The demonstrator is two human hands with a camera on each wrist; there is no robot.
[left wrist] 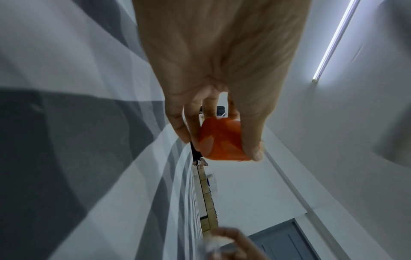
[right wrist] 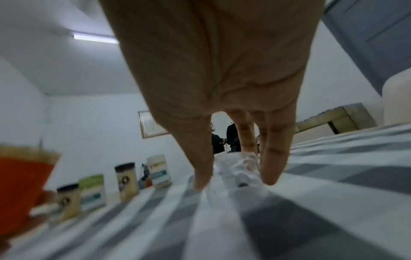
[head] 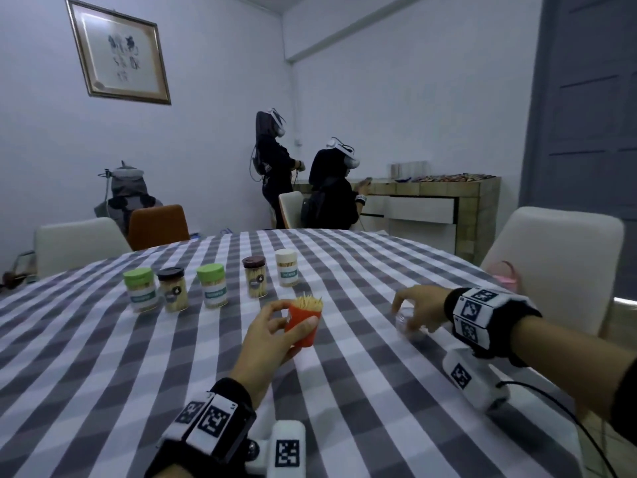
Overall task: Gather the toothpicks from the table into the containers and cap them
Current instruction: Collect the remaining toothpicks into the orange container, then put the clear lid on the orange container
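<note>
Left hand [head: 272, 336] holds an orange container [head: 303, 326] upright above the table, thumb on the near wall and fingers curled round the far side. The container is smooth, opaque plastic, tapered, uncapped. A dense bundle of pale wooden toothpicks [head: 307, 301] stands in it, tips bristling above the rim.

Right hand [head: 418, 310] is down on the cloth to the right, fingers arched over a clear plastic cap [head: 408, 322]. In the right wrist view thumb and fingers bracket this glossy, transparent piece [right wrist: 239, 168] on both sides. That view is motion-blurred, so a firm pinch cannot be confirmed.

Table [head: 362, 257] is round, draped in a soft grey-and-white checked cloth; its far edge curves in front of the chairs.

Five capped cylindrical toothpick jars stand in a loose row behind the orange container: green-capped [head: 139, 289], dark-capped [head: 173, 289], green-capped [head: 213, 285], dark-capped [head: 255, 276], white-capped [head: 286, 267]. Clear walls, printed labels.

Open cloth lies between the two hands and along the near edge.
</note>
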